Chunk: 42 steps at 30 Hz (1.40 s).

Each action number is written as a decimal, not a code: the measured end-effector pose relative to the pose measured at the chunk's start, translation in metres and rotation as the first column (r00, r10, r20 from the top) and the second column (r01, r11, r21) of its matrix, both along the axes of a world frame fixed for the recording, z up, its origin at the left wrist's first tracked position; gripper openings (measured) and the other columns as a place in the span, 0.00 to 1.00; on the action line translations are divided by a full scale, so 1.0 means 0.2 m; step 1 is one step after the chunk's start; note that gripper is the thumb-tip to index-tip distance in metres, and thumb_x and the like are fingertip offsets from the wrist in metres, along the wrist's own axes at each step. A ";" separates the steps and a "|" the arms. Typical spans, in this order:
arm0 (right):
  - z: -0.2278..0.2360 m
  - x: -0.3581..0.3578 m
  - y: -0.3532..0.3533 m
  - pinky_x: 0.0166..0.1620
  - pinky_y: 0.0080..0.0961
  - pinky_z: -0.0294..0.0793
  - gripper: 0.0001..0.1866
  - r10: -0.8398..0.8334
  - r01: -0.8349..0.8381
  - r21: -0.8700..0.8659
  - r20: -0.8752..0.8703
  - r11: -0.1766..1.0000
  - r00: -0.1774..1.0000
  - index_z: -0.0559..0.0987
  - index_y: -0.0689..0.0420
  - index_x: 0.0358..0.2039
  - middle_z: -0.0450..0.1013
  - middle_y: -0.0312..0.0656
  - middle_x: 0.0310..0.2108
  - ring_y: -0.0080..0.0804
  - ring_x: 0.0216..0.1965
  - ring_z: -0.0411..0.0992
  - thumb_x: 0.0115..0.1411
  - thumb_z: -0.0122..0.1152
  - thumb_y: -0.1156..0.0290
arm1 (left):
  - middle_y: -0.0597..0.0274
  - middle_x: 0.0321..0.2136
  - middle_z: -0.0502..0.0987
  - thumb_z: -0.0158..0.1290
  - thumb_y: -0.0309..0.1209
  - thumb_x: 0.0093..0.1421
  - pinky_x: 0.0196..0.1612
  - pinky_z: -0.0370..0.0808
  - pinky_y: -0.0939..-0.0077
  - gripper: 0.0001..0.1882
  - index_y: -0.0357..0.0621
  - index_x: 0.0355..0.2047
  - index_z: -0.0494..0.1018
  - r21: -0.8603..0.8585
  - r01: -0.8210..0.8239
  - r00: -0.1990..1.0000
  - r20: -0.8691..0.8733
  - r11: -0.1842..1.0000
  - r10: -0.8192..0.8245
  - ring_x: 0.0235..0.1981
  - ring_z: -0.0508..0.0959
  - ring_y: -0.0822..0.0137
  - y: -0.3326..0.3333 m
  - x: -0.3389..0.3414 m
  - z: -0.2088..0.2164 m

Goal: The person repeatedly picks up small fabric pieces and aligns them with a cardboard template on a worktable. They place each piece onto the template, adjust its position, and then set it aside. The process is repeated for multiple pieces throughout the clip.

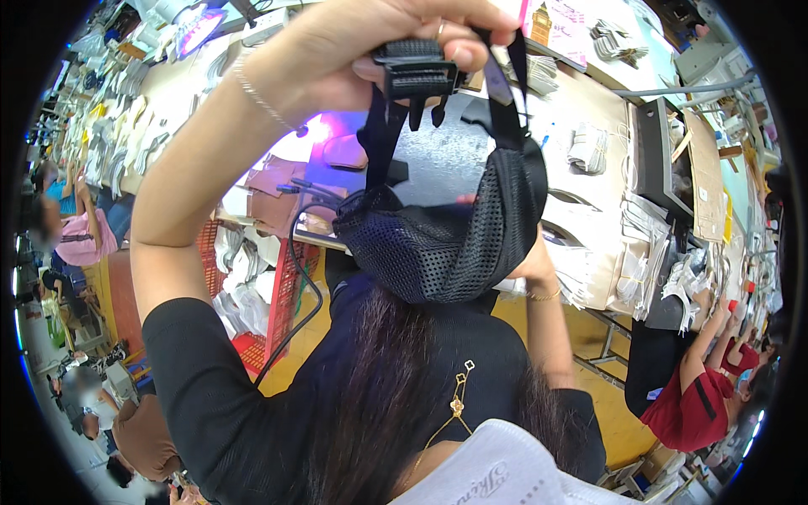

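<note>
In front of my chest hangs a rounded black mesh piece [417, 252] with webbing straps; its exact kind is unclear. My left hand [337, 71] is raised at the top, with its fingers closed around the upper straps. Beside those fingers is a black plastic buckle [421, 77], its prongs pointing down. Lower on the right, my right hand [534, 263] grips the side of the mesh from behind, so most of its fingers are hidden. A dark, shiny flat surface [438, 156] lies beyond the straps.
A red plastic basket [282, 295] holding white pieces stands at left, with a dark cable [292, 252] hanging past it. Bundles of pale pieces [589, 150] lie on the worktable [602, 219]. A purple light [318, 129] glows nearby. A person in red [690, 412] works at right; others sit at left.
</note>
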State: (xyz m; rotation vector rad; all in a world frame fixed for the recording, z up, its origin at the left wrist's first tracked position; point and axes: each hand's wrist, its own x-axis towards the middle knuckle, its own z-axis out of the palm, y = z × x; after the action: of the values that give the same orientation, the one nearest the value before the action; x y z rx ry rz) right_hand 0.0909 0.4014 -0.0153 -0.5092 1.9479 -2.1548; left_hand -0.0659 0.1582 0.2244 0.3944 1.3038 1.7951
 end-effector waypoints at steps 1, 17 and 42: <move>-0.05 0.05 -0.02 0.62 0.35 0.60 0.56 -0.021 0.027 -0.052 0.103 0.998 0.994 0.62 0.66 0.59 0.66 0.50 0.57 0.40 0.58 0.64 0.29 0.82 0.64 | 0.73 0.19 0.71 0.56 0.35 0.58 0.17 0.66 0.89 0.13 0.37 0.36 0.73 -0.057 -0.019 0.999 -0.031 0.998 0.017 0.17 0.70 0.86 0.03 -0.01 -0.07; -0.10 0.13 -0.23 0.48 0.34 0.76 0.37 -0.150 0.574 -0.334 0.757 0.748 0.636 0.62 0.65 0.57 0.68 0.49 0.51 0.37 0.50 0.71 0.53 0.67 0.59 | 0.72 0.16 0.71 0.54 0.43 0.60 0.04 0.43 0.95 0.16 0.42 0.37 0.74 -0.507 0.162 0.986 0.047 0.846 -0.161 0.07 0.57 0.91 0.25 -0.45 -0.68; 0.46 -0.16 -0.18 0.33 0.26 0.74 0.15 -0.527 0.462 0.828 -0.251 0.317 0.812 0.79 0.66 0.39 0.77 0.48 0.27 0.31 0.27 0.76 0.57 0.65 0.67 | 0.56 0.37 0.70 0.61 0.36 0.50 0.48 0.66 0.59 0.10 0.45 0.29 0.78 -0.409 -0.675 0.342 -0.911 0.615 -0.231 0.42 0.69 0.52 -0.52 0.06 -1.02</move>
State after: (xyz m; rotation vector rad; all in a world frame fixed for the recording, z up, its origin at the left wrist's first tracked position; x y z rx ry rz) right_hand 0.0579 0.3648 0.0759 0.4270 3.0399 -0.9558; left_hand -0.0534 0.0534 0.0198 0.8054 2.9732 0.8838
